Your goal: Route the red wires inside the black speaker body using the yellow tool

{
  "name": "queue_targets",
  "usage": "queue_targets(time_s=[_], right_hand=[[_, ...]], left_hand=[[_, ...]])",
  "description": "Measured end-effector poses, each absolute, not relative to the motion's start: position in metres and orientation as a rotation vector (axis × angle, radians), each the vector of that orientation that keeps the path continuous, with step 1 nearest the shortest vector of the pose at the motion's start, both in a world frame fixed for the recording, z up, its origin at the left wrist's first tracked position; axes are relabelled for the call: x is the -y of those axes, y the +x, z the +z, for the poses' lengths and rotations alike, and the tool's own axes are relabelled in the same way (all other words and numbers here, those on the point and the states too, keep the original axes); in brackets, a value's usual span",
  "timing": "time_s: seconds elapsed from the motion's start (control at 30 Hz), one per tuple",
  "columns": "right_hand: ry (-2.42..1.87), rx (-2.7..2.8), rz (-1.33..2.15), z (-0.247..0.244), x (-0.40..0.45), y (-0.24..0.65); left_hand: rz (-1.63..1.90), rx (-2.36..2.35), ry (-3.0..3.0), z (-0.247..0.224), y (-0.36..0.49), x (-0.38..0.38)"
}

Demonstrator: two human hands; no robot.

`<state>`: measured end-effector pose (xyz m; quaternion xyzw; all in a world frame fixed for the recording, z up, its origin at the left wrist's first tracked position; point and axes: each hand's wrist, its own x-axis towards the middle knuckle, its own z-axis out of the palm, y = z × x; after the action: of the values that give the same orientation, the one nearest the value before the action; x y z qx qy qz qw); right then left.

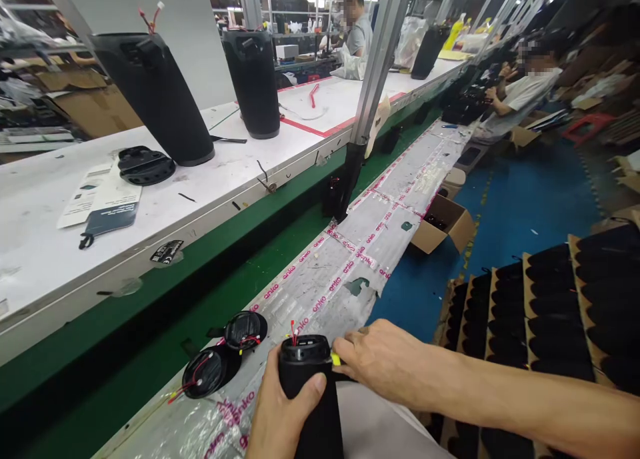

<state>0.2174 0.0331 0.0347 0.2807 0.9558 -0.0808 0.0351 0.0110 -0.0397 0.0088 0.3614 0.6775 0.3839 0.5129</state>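
2 hands [280, 405] [385, 359], speaker housing [310, 392] upright, open end up

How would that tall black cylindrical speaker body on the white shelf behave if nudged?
The tall black cylindrical speaker body looks top-heavy and already leans, so it would probably tip. Its round shape suggests it would roll afterwards. The thin red wires on top seem snag-prone.

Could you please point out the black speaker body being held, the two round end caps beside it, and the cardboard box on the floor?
Speaker body [311, 392], head view, upper side wall.
End caps [209, 372], head view, nearer cap's face.
Cardboard box [450, 220], head view, open flap.
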Motion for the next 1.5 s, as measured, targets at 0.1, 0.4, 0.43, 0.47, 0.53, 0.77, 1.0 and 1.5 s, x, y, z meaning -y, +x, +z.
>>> queue_targets(time_s=[0.1,0.4,0.43,0.47,0.53,0.77,1.0,1.5], right_hand=[[1.029,-2.97,-0.623,0.037,-0.034,0.222],[1.154,-2.849,-0.732,0.057,-0.028,0.217],[1.13,-2.841,-0.697,0.058,-0.027,0.215],[1.104,-2.836,-0.66,0.058,-0.026,0.212],[1.055,-2.834,-0.589,0.059,-0.026,0.209],[0.968,-2.851,-0.459,0.059,-0.031,0.207],[0.956,-2.9,-0.303,0.052,-0.032,0.207],[0.879,-2.906,-0.207,0.058,-0.032,0.21]], left_hand=[[0.99,-1.458,0.79,0.011,0.01,0.037],[1.038,-1.479,0.695,0.002,0.005,0.041],[1.027,-1.455,0.67,0.002,0.004,0.042],[1.013,-1.436,0.656,0.002,0.002,0.043],[0.987,-1.425,0.689,0.004,0.001,0.043],[1.006,-1.389,0.797,0.011,0.002,0.039],[0.961,-1.323,0.781,0.009,-0.001,0.036],[0.995,-1.462,0.823,0.009,-0.001,0.04]])
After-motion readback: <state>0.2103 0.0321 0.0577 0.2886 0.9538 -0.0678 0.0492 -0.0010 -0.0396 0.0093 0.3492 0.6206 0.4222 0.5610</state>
